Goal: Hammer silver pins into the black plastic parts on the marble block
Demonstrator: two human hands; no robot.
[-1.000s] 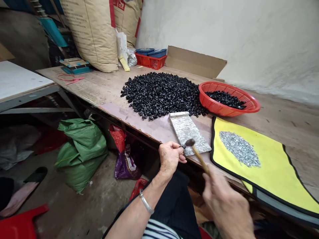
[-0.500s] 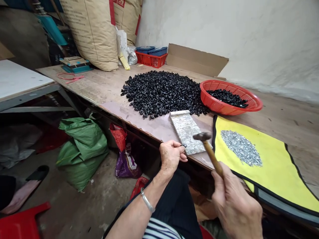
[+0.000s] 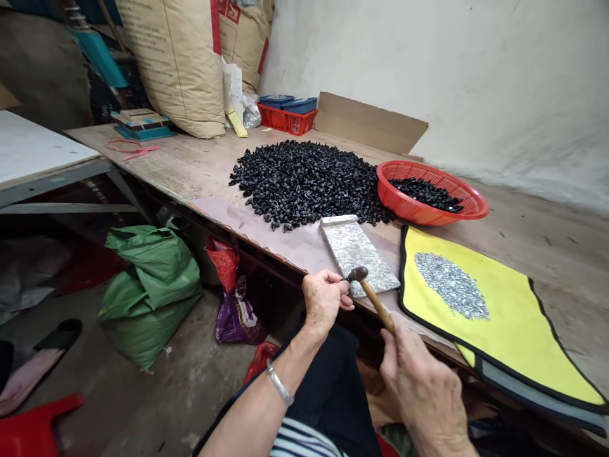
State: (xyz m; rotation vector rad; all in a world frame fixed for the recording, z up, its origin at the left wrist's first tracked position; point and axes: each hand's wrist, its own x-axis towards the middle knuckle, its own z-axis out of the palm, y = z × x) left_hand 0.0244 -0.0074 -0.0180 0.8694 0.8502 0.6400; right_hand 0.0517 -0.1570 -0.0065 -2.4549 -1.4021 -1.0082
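1 red mesh basket — black pieces inside.

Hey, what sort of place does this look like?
Most likely a small workshop where parts are worked by hand. A big heap of black parts, a pile of small metal pieces on a yellow mat, and a hammer in the right hand suggest that.

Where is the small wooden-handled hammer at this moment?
In the head view, the small wooden-handled hammer sits in the right hand, lower centre-right, its dark metal head just beside the left hand's fingers, over the end of a speckled grey plate.
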